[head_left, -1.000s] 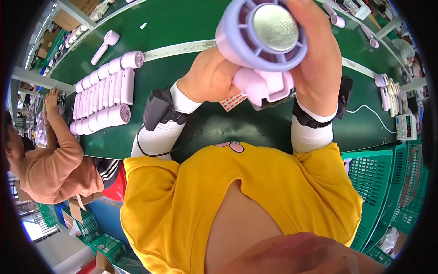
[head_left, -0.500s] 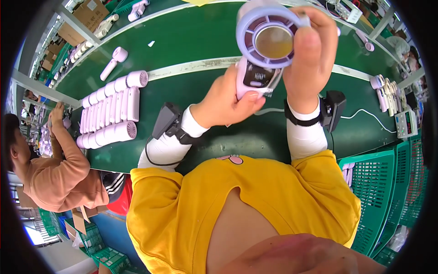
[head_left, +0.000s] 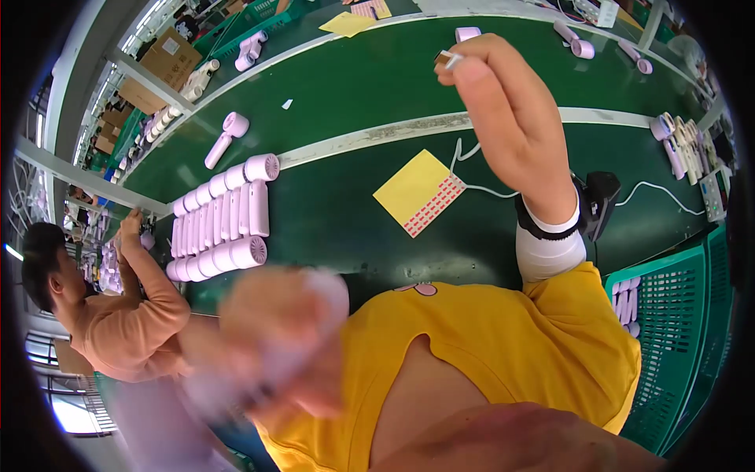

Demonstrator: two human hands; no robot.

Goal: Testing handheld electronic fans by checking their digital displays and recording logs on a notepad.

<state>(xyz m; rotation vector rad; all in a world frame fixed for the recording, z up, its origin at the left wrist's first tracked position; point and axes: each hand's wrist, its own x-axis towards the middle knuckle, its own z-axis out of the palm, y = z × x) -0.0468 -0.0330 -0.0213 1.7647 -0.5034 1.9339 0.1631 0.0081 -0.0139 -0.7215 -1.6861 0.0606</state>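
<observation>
My right hand (head_left: pixel 515 118) is raised over the green workbench, its thumb and fingers pinching a small white cable plug (head_left: pixel 448 60) with a metal tip. A white cable (head_left: pixel 489 189) loops on the bench behind that wrist. My left hand (head_left: pixel 271 315) is low at my left side, smeared by motion. It grips a lilac handheld fan (head_left: pixel 329 293), also blurred, so its details are lost. On the bench between my arms lies a yellow sheet (head_left: pixel 417 189) with a strip of small red-and-white labels.
Lilac handheld fans (head_left: pixel 224 208) lie in rows on the left, with a single fan (head_left: pixel 228 138) beyond. Several more stand at the right by a small meter (head_left: pixel 714 197). Green crates (head_left: pixel 668 338) sit at my right. A co-worker (head_left: pixel 118 322) works close on my left.
My left hand has swung down and left from in front of me, taking the fan. My right hand has come apart from the fan and holds the plug. The yellow sheet has come into view.
</observation>
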